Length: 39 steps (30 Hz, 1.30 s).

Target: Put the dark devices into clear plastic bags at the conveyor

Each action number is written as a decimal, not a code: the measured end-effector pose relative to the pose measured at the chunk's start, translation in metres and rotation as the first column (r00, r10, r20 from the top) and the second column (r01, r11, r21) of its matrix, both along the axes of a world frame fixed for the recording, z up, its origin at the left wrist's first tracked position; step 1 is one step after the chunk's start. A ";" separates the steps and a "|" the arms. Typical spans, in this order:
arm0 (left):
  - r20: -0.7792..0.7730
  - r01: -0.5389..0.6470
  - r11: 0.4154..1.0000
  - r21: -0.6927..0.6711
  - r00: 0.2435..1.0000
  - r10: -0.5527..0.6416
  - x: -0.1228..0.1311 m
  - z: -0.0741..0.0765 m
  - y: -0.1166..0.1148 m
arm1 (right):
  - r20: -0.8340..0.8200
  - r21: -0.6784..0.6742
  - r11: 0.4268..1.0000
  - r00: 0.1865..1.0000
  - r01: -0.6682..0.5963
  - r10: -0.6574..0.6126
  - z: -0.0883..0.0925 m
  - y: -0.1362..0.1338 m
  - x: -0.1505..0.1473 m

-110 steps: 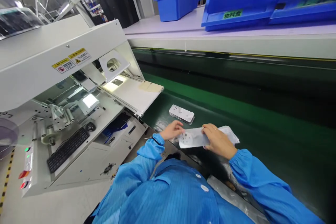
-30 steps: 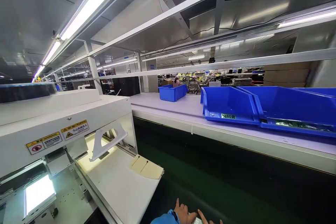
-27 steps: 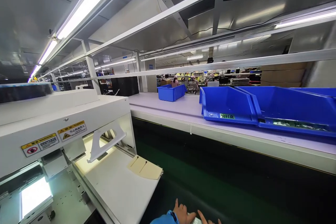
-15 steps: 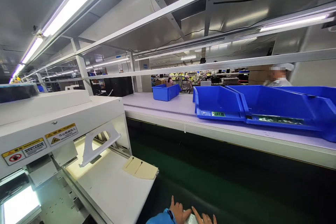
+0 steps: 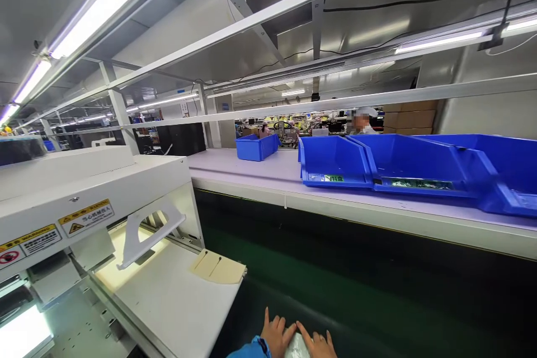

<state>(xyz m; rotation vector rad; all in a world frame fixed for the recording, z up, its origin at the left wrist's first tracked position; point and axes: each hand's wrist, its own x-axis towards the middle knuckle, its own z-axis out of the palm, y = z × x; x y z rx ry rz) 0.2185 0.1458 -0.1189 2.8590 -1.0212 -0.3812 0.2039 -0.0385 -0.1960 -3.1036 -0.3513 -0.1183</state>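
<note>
View has lifted; bottom centre, left hand (image 5: pixel 274 335) and right hand (image 5: pixel 318 345) still lie fingers-flat on pale translucent plastic sheet (image 5: pixel 296 347); grip unclear.

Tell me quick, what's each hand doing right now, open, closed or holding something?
Left hand: open, fingers flat against the pale packet on the green belt.
Right hand: open, fingers stretched over the same packet; palm out of frame.

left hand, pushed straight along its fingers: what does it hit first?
Nothing close. The left hand points forward over bare green belt. First solid thing is probably the dark far wall under the white bench, though depth is unclear. The machine's tray lies left of that line.
</note>
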 end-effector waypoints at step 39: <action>-0.413 0.027 0.900 -0.436 0.882 -0.227 -0.150 -0.012 -0.055 | -0.592 0.666 -0.137 0.408 0.733 -0.696 0.065 -0.136 -0.164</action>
